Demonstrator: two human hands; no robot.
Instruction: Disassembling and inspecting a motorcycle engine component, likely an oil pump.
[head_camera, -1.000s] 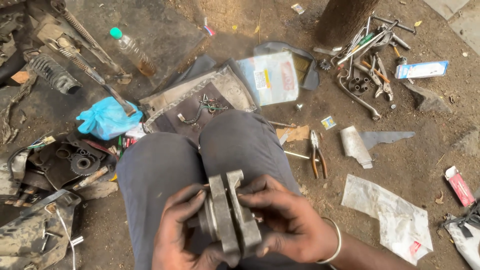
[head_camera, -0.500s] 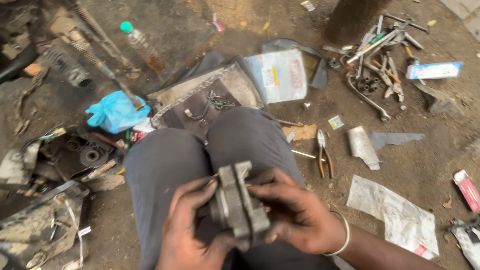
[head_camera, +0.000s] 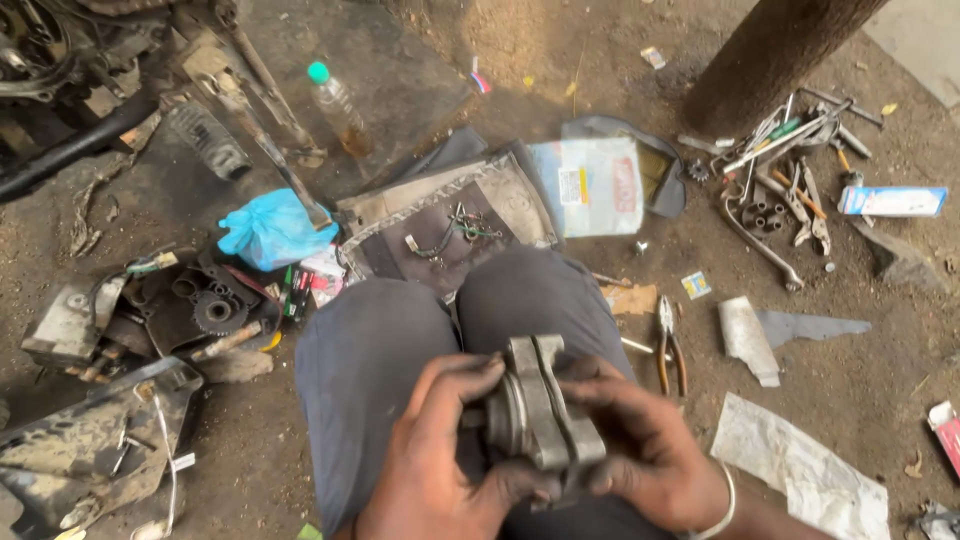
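Over on the far left a greasy black toothed gear (head_camera: 218, 312) is sitting among oily scrap, with one crumpled blue plastic bag (head_camera: 272, 230) lying just beside it and one clear plastic bottle (head_camera: 336, 105) with a green cap lying further up on the dirt. In the middle, the left hand (head_camera: 432, 468) is wrapping its grimy fingers around the side of a chunky grey cast-metal part (head_camera: 538, 412), rough and dull, with two flat plates showing along its top edge. It's resting right over the person's knees in dusty grey trousers. The right hand (head_camera: 645, 445) is gripping the other side, fingers curled tight onto the metal. Moving right, one pair of pliers (head_camera: 670, 345) with orange handles is lying on the ground, and a pile of steel spanners (head_camera: 785, 185) is lying jumbled near the tree trunk, too tangled to count.
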